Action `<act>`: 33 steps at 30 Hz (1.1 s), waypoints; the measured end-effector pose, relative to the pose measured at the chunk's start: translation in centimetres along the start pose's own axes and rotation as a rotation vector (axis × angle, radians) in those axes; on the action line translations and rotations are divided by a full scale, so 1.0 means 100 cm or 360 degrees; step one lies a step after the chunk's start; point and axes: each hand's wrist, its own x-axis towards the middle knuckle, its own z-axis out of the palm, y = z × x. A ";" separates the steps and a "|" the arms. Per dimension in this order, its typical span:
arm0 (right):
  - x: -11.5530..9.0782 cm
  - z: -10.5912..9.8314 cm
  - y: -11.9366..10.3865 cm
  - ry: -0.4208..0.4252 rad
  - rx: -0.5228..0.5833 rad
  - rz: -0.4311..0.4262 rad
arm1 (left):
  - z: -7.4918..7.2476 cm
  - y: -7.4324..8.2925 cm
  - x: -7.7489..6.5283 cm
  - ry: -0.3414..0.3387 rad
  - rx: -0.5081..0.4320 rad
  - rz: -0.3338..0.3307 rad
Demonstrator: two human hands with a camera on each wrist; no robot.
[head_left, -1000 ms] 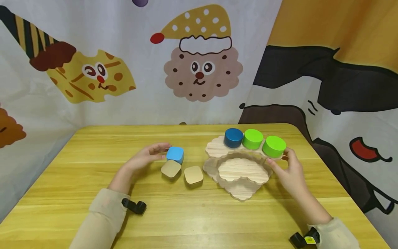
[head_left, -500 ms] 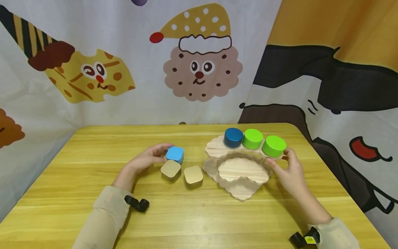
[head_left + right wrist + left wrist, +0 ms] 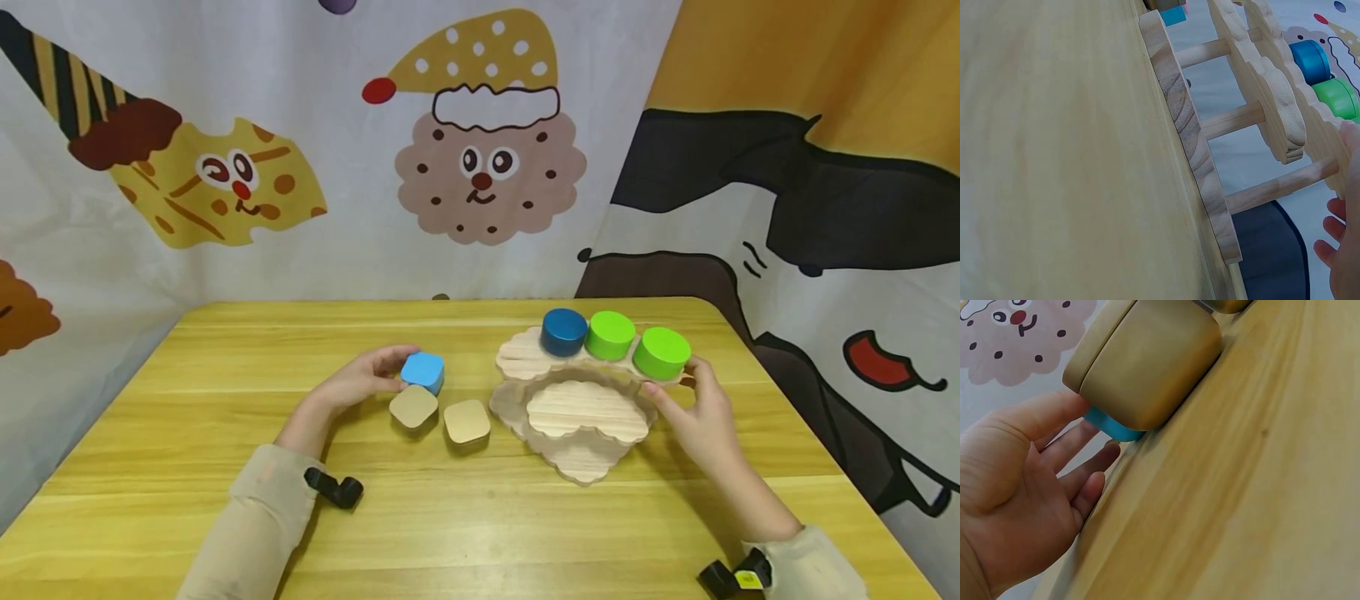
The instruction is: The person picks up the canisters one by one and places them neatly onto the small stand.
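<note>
My left hand (image 3: 354, 382) pinches the light blue block (image 3: 424, 371) at its left side. In the left wrist view, that blue block (image 3: 1112, 427) is mostly hidden behind a tan block. The tan block (image 3: 414, 406) stands just in front of it, and a second tan block (image 3: 467, 422) stands to the right. My right hand (image 3: 703, 412) grips the right end of the upper tier of a scalloped wooden tiered stand (image 3: 585, 410), thumb in front. Along that tier sit a dark blue cylinder (image 3: 564, 332) and two green cylinders, one in the middle (image 3: 611, 335) and one (image 3: 662, 352) beside my right hand.
Everything stands on a wood-grain table (image 3: 480, 533). Dowels (image 3: 1235, 120) join the stand's tiers to its base. Behind the table hangs a cartoon-printed curtain (image 3: 337, 250). Each sleeve carries a black wrist camera, the left one (image 3: 335, 489) and the right one (image 3: 735, 575).
My left hand has moved slightly right and closed in on the light blue block. My right hand and the wooden stand have stayed put.
</note>
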 end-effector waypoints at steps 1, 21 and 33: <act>0.000 0.000 0.000 0.0002 0.0002 -0.0001 | 0.000 0.000 0.000 -0.0003 -0.0006 -0.0002; 0.000 0.000 0.000 0.0009 0.0000 -0.0007 | 0.004 0.003 0.004 0.0066 0.0068 -0.0017; 0.000 0.000 0.001 0.0015 0.0020 -0.0017 | 0.003 0.003 0.002 0.0242 0.0075 -0.0040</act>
